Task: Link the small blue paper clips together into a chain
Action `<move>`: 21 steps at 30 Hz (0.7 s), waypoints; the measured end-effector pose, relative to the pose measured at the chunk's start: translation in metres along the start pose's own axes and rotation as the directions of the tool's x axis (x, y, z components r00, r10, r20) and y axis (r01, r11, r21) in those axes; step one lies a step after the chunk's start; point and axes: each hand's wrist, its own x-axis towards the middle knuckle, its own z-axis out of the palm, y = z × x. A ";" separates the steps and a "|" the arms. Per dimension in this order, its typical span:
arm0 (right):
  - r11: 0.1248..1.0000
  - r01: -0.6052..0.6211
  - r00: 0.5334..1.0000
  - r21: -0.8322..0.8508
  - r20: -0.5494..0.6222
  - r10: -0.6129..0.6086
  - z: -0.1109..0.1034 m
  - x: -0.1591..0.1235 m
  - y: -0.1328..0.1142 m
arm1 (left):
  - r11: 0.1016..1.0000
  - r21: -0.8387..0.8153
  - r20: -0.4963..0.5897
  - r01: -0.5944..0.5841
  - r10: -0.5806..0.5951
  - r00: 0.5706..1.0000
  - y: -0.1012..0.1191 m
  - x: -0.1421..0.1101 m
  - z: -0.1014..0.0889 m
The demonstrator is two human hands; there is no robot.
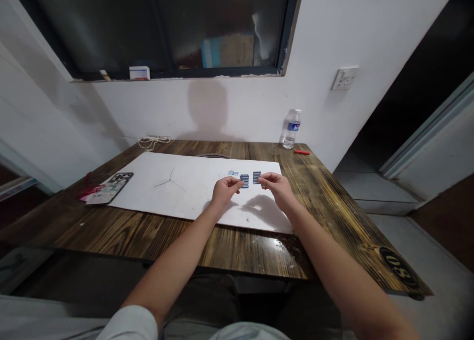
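In the head view, a person sits at a wooden table (74, 226) and holds both bare hands above a large white sheet (166, 191). The left hand (225, 191) has its fingers close together, and they seem to pinch the edge of a small blue striped piece (244, 181). The right hand (276, 189) has its fingers together too, and they pinch a second blue striped piece (256, 177). The two pieces stand near each other, with a small gap between them, over the far part of the sheet. A third small blue piece (233, 172) lies on the sheet, just beyond the left hand. Thin gray lines (170, 179) are on the left part of the sheet.

A phone in a patterned case (109, 188) lies on the table beside the sheet, on the left. At the far edge of the table stand a plastic water bottle (291, 129) and a small red stick (301, 152). A white cord (151, 142) lies at the far left corner. Behind the table are a dark window (166, 28) and a wall socket (344, 78).
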 end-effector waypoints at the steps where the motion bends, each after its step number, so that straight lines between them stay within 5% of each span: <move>1: 1.000 0.004 1.000 -0.015 -0.002 -0.004 0.001 -0.001 -0.001 | 1.000 -0.003 0.004 0.003 -0.003 1.000 0.000 0.000 0.000; 21: 0.996 0.002 0.998 -0.092 0.062 0.003 0.008 -0.004 0.012 | 0.999 0.043 0.045 0.006 -0.008 0.999 0.004 -0.006 0.005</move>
